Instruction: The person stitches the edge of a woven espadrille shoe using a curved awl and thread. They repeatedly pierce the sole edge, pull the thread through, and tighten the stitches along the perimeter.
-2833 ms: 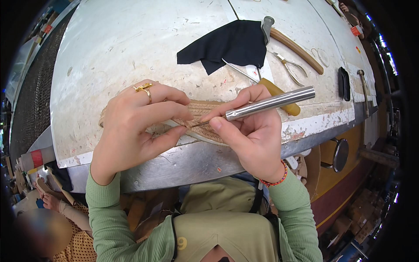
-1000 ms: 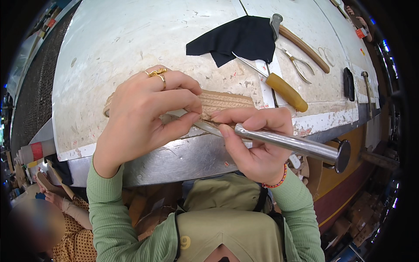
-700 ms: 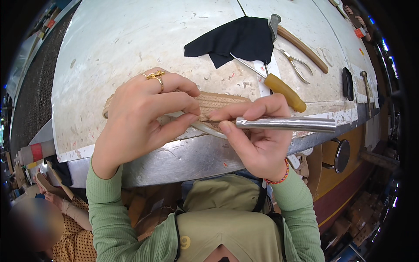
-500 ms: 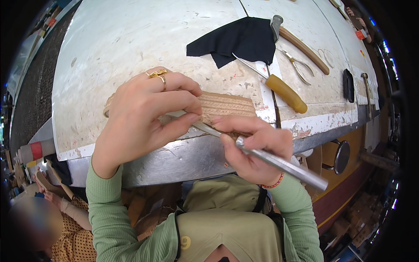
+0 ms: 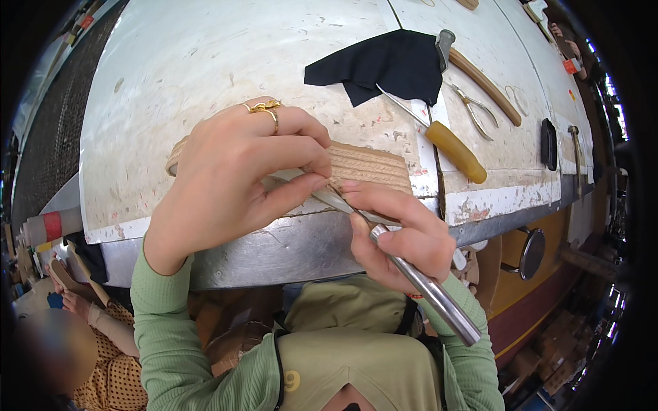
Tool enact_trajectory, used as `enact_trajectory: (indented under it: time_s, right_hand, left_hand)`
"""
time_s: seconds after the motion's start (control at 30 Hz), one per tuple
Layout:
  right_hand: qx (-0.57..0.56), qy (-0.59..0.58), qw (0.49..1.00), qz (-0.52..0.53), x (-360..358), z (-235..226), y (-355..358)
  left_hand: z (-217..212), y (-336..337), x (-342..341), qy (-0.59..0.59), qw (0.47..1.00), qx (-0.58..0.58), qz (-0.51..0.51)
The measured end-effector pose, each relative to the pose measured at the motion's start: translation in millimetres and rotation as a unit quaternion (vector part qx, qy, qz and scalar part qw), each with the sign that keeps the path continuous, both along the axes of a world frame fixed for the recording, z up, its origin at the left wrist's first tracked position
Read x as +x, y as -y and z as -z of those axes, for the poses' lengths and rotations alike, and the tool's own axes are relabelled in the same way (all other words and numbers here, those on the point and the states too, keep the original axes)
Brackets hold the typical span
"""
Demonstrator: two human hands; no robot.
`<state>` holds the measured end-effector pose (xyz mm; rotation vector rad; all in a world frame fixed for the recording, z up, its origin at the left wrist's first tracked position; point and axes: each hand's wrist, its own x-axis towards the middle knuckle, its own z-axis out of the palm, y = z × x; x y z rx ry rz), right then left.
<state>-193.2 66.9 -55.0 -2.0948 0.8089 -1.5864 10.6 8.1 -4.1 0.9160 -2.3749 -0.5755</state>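
A tan strip (image 5: 373, 165) with braided, rope-like rows lies along the table's near edge, partly hidden by my left hand (image 5: 236, 171). That hand is closed, thumb and fingertips pinching the strip's near edge beside a pale, whitish band (image 5: 334, 200). My right hand (image 5: 404, 233) is closed round a slim tool with a silver cylindrical handle (image 5: 439, 301). The tool's narrow front end points up-left, to where my left fingertips meet the strip. Its tip is too small to make out. My right forefinger touches the strip.
Beyond my hands lie a black cloth (image 5: 384, 65), a yellow-handled pointed tool (image 5: 456, 151), a hammer (image 5: 483, 82) and pliers (image 5: 473, 109). A black case (image 5: 549, 144) lies further right. At the lower left, another person's hand (image 5: 77, 301) holds a brown sole-shaped piece.
The handle end of the tool has swung down and left, so the tool stands steeper. My left fingertips have shifted slightly right along the strip, and both hands keep their grip.
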Motion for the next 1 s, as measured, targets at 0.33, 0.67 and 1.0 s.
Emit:
enact_trajectory:
  time_s: [0.33,0.67,1.0]
  right_hand:
    - [0.035,-0.052,0.998,0.001,0,-5,-5]
    - [0.180,0.026,0.983,-0.039,-6,-6,-11]
    - [0.237,0.164,0.957,-0.027,1,-4,-4]
  left_hand:
    - [-5,-1,3,0.021,0.999,0.034,0.005]
    - [1,0,0,-0.002,1.000,-0.007,-0.007]
    - [-1,-1,-1,-0.001,1.000,-0.001,-0.010]
